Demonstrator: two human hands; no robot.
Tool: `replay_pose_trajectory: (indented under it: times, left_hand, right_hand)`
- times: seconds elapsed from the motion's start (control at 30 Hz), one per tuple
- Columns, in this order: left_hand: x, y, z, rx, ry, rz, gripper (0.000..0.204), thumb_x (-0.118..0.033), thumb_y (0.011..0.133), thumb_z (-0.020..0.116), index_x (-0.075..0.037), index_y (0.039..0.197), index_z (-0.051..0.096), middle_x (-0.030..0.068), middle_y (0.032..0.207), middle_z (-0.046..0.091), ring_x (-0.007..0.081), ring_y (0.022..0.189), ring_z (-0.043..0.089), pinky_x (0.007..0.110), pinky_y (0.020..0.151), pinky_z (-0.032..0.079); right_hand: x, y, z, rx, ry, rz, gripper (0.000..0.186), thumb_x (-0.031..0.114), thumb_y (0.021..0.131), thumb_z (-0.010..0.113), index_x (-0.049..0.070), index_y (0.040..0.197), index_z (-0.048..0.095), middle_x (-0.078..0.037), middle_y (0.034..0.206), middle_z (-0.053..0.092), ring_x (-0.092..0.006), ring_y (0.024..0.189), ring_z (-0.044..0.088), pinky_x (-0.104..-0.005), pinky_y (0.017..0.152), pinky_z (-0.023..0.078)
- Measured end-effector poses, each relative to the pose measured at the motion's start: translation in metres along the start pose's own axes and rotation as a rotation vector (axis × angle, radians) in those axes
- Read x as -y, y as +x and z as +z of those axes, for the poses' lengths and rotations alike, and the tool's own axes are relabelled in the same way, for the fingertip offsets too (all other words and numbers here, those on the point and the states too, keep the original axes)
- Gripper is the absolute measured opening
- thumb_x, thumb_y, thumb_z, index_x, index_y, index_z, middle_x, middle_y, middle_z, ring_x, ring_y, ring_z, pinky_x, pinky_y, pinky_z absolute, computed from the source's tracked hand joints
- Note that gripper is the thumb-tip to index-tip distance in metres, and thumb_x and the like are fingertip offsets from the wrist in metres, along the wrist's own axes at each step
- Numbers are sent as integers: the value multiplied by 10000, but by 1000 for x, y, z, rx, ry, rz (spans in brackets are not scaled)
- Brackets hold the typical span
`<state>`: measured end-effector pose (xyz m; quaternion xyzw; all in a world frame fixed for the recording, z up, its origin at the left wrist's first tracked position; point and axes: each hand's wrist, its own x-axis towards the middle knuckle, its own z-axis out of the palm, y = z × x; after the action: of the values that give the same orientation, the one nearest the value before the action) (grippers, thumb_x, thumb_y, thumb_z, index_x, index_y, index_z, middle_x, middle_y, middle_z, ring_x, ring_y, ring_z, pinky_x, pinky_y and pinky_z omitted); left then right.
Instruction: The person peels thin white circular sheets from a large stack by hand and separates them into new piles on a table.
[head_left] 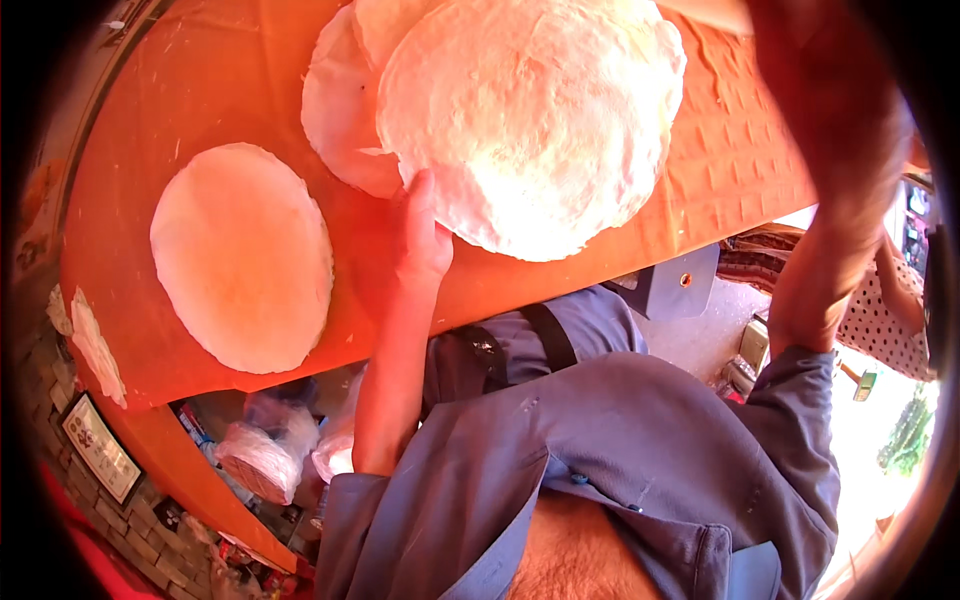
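Note:
A large round flatbread, pale and brightly lit, lies over others at the top middle of the orange cloth-covered table. My left hand grips its near left edge, the thumb on top and the other fingers hidden beneath. Another flatbread shows partly from under it on the left. Apart from these, an oval-looking flatbread lies flat on the left of the table. My right hand is raised at the upper right, dark and smeared by motion, its fingers not readable.
Pieces of thin bread lie at the table's left edge. Below the table are plastic-wrapped goods and a grey-blue box. A framed picture hangs on the brick wall. At the right stands a person in a dotted garment.

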<state>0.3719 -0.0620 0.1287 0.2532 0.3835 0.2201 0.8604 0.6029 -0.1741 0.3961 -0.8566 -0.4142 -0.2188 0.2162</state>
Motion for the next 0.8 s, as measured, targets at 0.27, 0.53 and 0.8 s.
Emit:
replay_pose_trajectory:
  times: [0.27,0.53,0.8]
  left_hand:
    - [-18,-26,0,55,-109,-222,445,-370,1025,411,-100,1376,459,36,1343,554,212,1211,543,387,1015,444]
    - [-25,-34,0,-31,-126,-203,477,-417,1041,334,-109,1385,452,33,1362,540,205,1220,536,392,1015,448]
    - [-40,-46,-6,148,-65,-207,560,-516,1012,350,-119,1401,417,51,1335,547,224,1156,571,395,896,515]
  right_hand:
    - [0,-166,118,728,199,-218,107,17,716,553,31,787,632,-186,699,624,-368,692,634,-470,592,489]
    - [35,-206,96,728,343,-191,85,21,713,561,36,796,564,-147,723,587,-338,723,610,-440,617,490]
    - [82,-207,100,709,386,-126,311,100,723,609,9,1019,594,-190,875,607,-362,797,610,-456,641,502]
